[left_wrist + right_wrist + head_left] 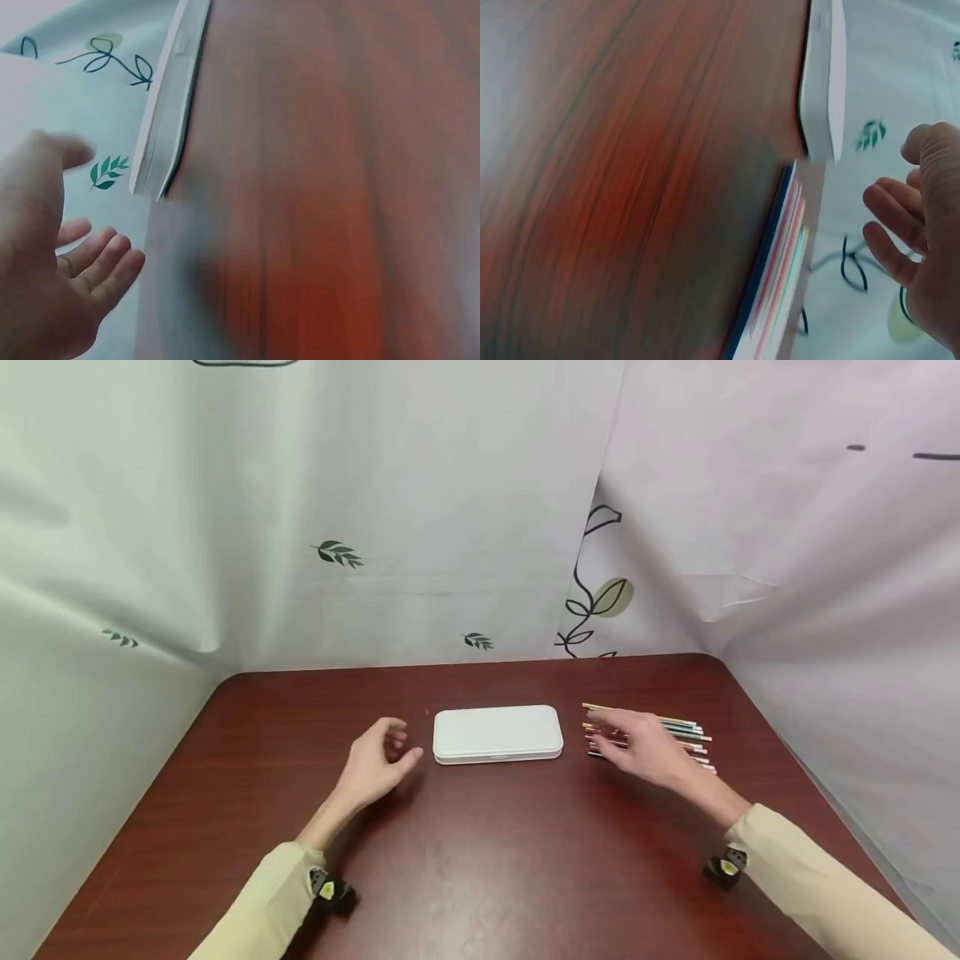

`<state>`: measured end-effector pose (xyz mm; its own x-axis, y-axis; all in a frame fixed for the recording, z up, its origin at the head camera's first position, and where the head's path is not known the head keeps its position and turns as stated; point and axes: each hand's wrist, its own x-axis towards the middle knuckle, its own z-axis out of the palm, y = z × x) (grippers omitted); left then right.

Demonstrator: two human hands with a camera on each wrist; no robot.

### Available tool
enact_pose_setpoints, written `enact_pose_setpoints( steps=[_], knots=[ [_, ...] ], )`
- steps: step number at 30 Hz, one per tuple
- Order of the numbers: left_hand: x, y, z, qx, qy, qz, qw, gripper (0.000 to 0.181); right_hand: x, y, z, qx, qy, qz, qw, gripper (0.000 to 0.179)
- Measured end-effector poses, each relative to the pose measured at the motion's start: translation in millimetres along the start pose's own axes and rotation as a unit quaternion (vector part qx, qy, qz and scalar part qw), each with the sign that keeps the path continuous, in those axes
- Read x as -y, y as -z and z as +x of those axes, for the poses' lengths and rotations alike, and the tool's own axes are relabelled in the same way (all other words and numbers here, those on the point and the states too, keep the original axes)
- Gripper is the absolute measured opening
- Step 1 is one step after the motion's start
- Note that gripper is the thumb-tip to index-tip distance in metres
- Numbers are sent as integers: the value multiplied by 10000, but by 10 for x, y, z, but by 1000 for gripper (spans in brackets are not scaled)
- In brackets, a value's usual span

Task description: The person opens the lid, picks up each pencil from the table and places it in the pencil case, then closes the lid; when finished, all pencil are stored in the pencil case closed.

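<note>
A closed white pencil case [497, 732] lies flat on the table, its small front latch facing me. To its left hovers my left hand [377, 765], thumb and fingers spread apart and holding nothing. My right hand [641, 747] is above several colored pencils [686, 734] at the case's right, partly covering them; its fingers are relaxed with nothing between them. In the right wrist view the pencils [772, 277] lie side by side near the end of the case [821, 82]. The left wrist view shows the case's edge [169, 112] beyond my left thumb.
The dark red wooden table [480, 860] has rounded far corners. A white curtain [450, 510] with leaf and vine prints hangs along its back and both sides. Each wrist carries a small black camera [335, 893] below a pale sleeve [262, 902].
</note>
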<state>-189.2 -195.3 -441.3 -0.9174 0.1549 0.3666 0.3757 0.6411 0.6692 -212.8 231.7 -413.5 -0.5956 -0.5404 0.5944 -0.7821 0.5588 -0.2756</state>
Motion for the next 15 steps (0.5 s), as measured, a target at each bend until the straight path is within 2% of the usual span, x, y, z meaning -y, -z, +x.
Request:
enact_pose_setpoints(
  steps=[2,6,10,15],
  knots=[
    [9,-66,47,307,-11,-120,9995,61,35,-115,71,14,28,323,9995,35],
    [23,-175,114,816,8,-38,9967,87,112,-327,180,142,0,643,9978,34],
    [37,-258,173,1013,-13,8,9949,101,191,-501,238,368,-113,754,9964,35],
    [86,-339,245,1066,-97,30,9942,105,258,-691,314,580,-305,1045,9924,36]
  ],
)
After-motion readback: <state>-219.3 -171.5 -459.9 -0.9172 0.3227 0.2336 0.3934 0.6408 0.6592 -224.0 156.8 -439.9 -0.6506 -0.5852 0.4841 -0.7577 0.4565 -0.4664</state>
